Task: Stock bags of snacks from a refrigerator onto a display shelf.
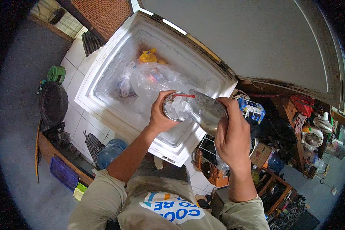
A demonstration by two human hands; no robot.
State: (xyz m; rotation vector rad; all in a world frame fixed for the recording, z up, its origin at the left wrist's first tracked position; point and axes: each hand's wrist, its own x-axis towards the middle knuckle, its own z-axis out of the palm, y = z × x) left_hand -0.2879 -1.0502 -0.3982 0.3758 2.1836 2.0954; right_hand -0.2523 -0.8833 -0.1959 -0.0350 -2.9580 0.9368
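Observation:
My left hand (164, 115) is wrapped around a cup (176, 107) with ice pieces in it and a red straw (187, 95) across its rim. My right hand (233, 132) grips a metal ice scoop (208, 110), whose mouth end lies beside the cup's rim, on its right. Both are held above an open chest freezer (118, 115). Clear plastic bags of ice (158, 77) lie inside it, with a yellow plastic bag (148, 56) at the far side. Whether the scoop touches the cup cannot be told.
The freezer's raised lid (261, 43) fills the upper right. A blue water jug (112, 152) stands on the tiled floor near my left forearm. Shelves and a cardboard box (260, 154) are at right, with a white fan (312, 138) beyond. A dark round basin (54, 103) is at left.

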